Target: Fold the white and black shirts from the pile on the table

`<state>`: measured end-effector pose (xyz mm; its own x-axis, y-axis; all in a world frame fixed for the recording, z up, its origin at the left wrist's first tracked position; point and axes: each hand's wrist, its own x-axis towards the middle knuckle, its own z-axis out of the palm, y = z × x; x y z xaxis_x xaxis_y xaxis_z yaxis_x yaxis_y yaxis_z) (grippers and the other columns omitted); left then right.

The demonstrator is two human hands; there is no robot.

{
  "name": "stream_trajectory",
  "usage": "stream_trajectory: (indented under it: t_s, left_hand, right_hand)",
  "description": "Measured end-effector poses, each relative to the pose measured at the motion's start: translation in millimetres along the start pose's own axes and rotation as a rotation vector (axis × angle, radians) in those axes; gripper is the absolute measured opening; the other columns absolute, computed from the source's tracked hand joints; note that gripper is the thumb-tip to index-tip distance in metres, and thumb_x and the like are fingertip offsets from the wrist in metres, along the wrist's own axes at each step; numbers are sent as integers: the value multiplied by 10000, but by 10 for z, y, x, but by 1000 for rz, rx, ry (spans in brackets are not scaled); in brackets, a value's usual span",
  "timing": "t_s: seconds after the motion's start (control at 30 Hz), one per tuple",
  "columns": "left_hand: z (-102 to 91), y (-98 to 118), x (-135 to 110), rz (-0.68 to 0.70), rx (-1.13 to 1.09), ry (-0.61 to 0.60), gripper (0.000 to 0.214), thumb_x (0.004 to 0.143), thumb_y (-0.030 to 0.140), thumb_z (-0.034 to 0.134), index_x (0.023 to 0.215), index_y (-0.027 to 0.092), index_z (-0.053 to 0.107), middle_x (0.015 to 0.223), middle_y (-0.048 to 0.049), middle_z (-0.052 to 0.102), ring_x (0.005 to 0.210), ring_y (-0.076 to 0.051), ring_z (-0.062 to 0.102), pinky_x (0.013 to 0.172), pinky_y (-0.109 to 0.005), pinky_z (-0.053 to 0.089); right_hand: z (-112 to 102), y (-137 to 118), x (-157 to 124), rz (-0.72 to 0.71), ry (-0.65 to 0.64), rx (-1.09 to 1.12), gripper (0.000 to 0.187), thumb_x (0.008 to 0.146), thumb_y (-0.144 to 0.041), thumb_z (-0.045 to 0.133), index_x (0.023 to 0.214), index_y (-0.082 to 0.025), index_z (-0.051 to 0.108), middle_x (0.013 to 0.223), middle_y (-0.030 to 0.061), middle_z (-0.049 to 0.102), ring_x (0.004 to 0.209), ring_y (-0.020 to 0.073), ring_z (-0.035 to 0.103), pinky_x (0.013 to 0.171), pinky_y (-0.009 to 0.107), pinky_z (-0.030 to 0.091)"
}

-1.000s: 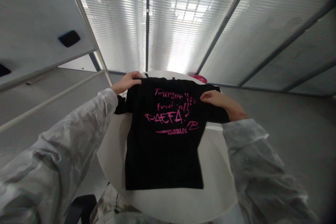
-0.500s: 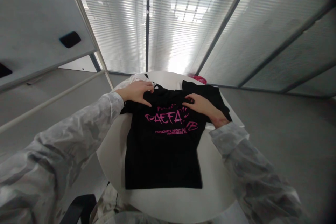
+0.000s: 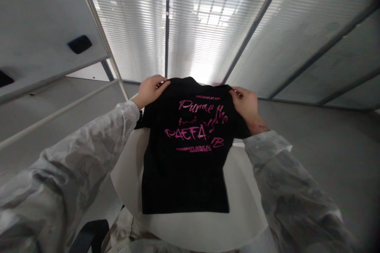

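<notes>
A black T-shirt [image 3: 185,178] with pink lettering spreads over the white table [image 3: 249,205]. Its lower part lies flat, while the shoulder end is lifted off the surface. My left hand [image 3: 151,89] pinches the shirt at its left shoulder. At the right shoulder, my right hand [image 3: 246,104] grips the cloth between thumb and fingers. The raised upper part hides the far side of the table.
Behind the table stands a glass partition with blinds [image 3: 196,27]. To the left are a white board [image 3: 38,16] and its pale frame bar [image 3: 59,112]. A black chair armrest [image 3: 90,235] shows at the lower left.
Both hands have closed on the T-shirt's shoulders and moved up and apart. The upper part has risen and spread, showing more pink lettering and covering what lay behind it.
</notes>
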<state>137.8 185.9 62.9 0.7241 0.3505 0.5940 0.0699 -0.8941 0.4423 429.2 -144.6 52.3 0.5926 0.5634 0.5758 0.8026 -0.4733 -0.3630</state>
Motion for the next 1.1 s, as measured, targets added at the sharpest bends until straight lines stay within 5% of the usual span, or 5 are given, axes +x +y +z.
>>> stream_trajectory:
  t_s: [0.17,0.4,0.7,0.87,1.1]
  left_hand:
    - [-49,-23,67,-153,-334,-154,341,1019,532,625,900,220,692,783,-26,658,797,-205,630,735,-340,535]
    - [-123,124,-63,-92,-480,-719,443,845,635,885,896,225,725,684,-14,671,582,-146,593,588,-301,450]
    - [167,354,-312,165,45,-720,498,838,751,823,950,267,789,838,-30,788,703,-201,675,654,-326,393]
    - [290,372,-348,24,158,-672,541,834,778,791,834,241,730,776,-51,752,678,-216,651,643,-332,381]
    - [322,324,-269,76,-282,-722,287,880,492,775,952,229,686,803,0,688,708,-175,617,677,-310,451]
  right_hand:
    - [-45,-157,-132,-22,22,251,464,1113,-595,444,1243,-255,731,1123,129,797,1029,328,748,926,461,608]
    - [-269,-251,-421,23,-422,569,367,976,-616,694,1158,-298,670,962,43,779,858,275,720,779,413,587]
    - [-412,-313,-530,-53,-836,479,423,1026,-623,668,1146,-237,793,872,37,762,821,236,702,754,372,538]
    - [-240,-372,-641,-153,-540,181,406,943,-628,812,1072,-252,729,894,41,753,755,237,669,732,395,546]
    - [-64,-573,-672,-470,-306,-79,596,987,-493,790,1526,-270,667,1602,159,603,1453,441,558,1251,642,440]
